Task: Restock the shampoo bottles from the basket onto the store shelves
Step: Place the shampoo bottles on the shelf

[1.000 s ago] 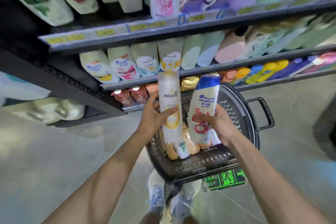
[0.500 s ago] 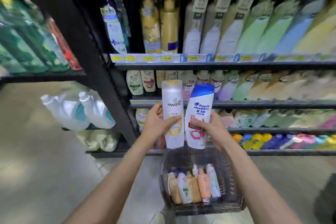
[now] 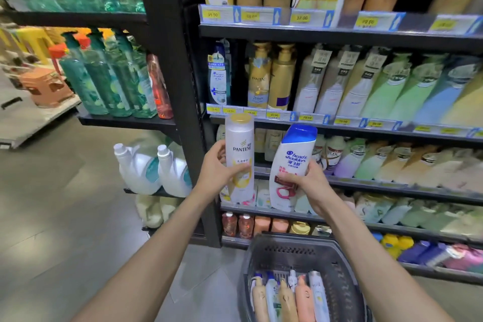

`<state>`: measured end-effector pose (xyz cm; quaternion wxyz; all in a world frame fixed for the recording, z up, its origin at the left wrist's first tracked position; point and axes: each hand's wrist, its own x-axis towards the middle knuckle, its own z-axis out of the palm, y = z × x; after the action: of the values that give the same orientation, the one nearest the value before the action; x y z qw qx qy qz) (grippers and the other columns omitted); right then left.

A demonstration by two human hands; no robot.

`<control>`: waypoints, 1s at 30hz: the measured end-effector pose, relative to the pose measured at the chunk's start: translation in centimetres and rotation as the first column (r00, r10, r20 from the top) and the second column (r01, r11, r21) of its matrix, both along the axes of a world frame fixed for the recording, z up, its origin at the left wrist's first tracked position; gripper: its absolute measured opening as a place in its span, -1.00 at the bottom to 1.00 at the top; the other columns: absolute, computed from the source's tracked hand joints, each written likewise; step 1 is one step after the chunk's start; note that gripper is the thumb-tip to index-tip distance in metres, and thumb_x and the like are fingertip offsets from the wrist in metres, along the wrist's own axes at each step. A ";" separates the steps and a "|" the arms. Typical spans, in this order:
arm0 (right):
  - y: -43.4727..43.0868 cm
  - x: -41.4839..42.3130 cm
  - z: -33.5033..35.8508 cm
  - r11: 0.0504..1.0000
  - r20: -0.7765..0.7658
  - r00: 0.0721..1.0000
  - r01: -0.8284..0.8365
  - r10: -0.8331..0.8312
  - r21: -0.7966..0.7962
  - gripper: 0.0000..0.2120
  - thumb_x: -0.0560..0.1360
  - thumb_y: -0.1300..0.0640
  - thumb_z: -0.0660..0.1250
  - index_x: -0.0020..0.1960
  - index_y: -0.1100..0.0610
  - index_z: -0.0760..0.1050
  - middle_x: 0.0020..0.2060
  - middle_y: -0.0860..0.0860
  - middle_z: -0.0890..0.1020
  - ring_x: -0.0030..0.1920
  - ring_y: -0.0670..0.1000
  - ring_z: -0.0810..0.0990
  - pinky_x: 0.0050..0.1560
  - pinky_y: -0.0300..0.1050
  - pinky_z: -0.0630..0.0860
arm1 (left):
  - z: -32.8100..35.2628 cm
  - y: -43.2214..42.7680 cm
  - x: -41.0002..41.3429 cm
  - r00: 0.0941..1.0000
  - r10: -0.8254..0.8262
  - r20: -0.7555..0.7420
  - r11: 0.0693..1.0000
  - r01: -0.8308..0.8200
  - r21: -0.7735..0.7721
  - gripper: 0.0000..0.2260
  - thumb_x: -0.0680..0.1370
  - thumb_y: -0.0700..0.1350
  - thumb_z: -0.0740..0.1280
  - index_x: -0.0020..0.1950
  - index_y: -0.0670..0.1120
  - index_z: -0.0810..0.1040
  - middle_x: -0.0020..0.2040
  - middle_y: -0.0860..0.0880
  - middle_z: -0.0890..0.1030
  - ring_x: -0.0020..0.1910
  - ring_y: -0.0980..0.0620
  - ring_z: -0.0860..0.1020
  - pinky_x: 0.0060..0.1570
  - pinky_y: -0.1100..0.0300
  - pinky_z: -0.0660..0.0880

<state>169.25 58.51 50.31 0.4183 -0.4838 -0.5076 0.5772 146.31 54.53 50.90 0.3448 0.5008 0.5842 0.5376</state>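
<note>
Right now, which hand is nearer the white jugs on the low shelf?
Left. The left hand, gripping the gold-capped bottle, is just right of the white jugs; the right hand, gripping the blue-capped bottle, is farther right, beyond the left.

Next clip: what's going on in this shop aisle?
A person stands facing the shelves with a bottle in each hand. The left hand grips a white Pantene bottle with a gold cap, and the right hand holds a white Head & Shoulders bottle with a blue cap. Both are raised in front of the shelves, neither yet placed. The basket below holds several more bottles.
</note>
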 end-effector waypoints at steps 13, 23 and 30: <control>6.5 -12.6 -2.4 0.990 0.010 0.991 0.137 -0.137 -0.010 -0.44 0.26 0.40 0.55 0.20 0.24 0.46 0.01 0.13 0.69 -0.02 0.09 0.68 -0.19 -0.11 0.61 | -1.9 8.5 -12.7 0.999 -0.044 0.029 0.998 0.043 0.037 -0.45 0.32 -0.24 0.62 0.24 -0.08 0.49 0.14 0.02 0.64 0.13 0.10 0.62 0.06 0.25 0.56; 11.2 -13.5 -9.6 0.968 0.027 0.976 0.210 -0.216 0.139 -0.52 0.23 0.39 0.58 0.06 0.10 0.52 -0.07 0.06 0.72 0.00 0.14 0.68 -0.01 0.08 0.64 | -9.7 13.3 -12.4 0.994 -0.097 0.042 0.988 0.091 0.125 -0.50 0.35 -0.21 0.60 0.22 -0.01 0.50 0.14 0.10 0.64 0.16 0.12 0.61 0.15 0.18 0.56; 14.2 -13.4 -17.5 0.876 -0.127 0.971 0.236 -0.201 0.421 -0.55 0.29 0.43 0.52 0.02 0.04 0.49 -0.12 -0.03 0.72 -0.10 -0.08 0.70 -0.18 -0.27 0.58 | -19.5 16.7 -10.7 0.993 -0.115 -0.025 0.924 0.116 0.363 -0.47 0.37 -0.17 0.60 0.29 -0.05 0.51 0.18 0.09 0.64 0.19 0.13 0.60 0.21 0.10 0.55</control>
<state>155.85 72.74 32.80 0.5976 -0.4098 -0.5483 0.4176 135.60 71.20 31.44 0.2762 0.5904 0.4445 0.6144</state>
